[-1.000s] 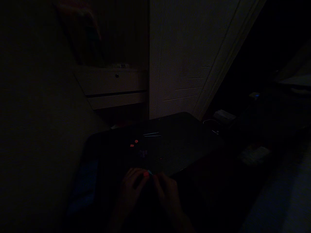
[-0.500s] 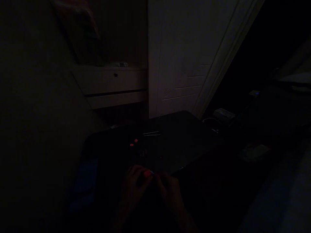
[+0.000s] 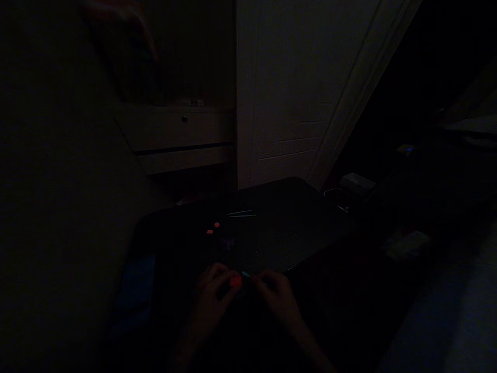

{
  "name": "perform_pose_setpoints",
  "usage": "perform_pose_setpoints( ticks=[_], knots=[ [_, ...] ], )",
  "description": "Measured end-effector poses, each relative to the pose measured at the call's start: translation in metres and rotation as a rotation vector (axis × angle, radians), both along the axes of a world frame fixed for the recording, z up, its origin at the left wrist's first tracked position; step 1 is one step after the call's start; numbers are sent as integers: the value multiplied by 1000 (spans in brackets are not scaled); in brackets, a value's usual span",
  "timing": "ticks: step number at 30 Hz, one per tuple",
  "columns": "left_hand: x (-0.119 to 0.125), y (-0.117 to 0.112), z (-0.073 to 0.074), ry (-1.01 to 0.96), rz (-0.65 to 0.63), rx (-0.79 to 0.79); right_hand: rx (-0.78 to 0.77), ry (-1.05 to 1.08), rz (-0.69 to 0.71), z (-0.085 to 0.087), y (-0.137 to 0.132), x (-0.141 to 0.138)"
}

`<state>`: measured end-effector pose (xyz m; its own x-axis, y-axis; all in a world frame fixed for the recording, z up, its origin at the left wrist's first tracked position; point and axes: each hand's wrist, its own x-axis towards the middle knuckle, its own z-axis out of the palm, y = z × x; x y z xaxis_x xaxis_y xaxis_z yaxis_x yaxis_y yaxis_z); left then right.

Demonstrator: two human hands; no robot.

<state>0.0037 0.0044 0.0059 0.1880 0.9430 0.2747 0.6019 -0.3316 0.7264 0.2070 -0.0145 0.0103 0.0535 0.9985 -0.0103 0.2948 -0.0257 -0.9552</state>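
Observation:
The scene is very dark. Near the front of a dark table (image 3: pixel 287 223), my left hand (image 3: pixel 212 290) is closed, its thumb and fingers pinching a small orange-red block (image 3: pixel 235 281). To its right, my right hand (image 3: pixel 275 292) pinches a thin, pale bluish piece (image 3: pixel 246 274) whose tip points at the block; its kind is too dim to tell. A small gap shows between block and piece. Beyond my hands lie two small orange-red pieces (image 3: pixel 210 232) and a dim purplish cluster (image 3: pixel 228 244). Two thin pale sticks (image 3: pixel 241 214) rest farther back.
A dim bluish flat rectangle (image 3: pixel 135 285) lies at the table's left. Behind the table stand a drawer unit (image 3: pixel 174 129) and a pale door panel (image 3: pixel 287 93). A box-like object (image 3: pixel 357 182) and a white cable (image 3: pixel 334 190) are off to the right.
My right hand has shifted slightly right, away from my left, and a gap now shows between the orange-red block and the pale bluish piece. My left hand has barely moved.

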Motion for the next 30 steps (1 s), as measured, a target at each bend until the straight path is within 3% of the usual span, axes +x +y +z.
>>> perform_pose_setpoints(
  ticks=[18,24,30],
  knots=[
    [0,-1,2,67,-22,3,-37,51,156,-10,1,3],
    [0,-1,1,86,-16,30,-72,57,202,2,-3,5],
    [-1,0,-1,75,-18,30,0,15,200,3,0,10]
  ],
)
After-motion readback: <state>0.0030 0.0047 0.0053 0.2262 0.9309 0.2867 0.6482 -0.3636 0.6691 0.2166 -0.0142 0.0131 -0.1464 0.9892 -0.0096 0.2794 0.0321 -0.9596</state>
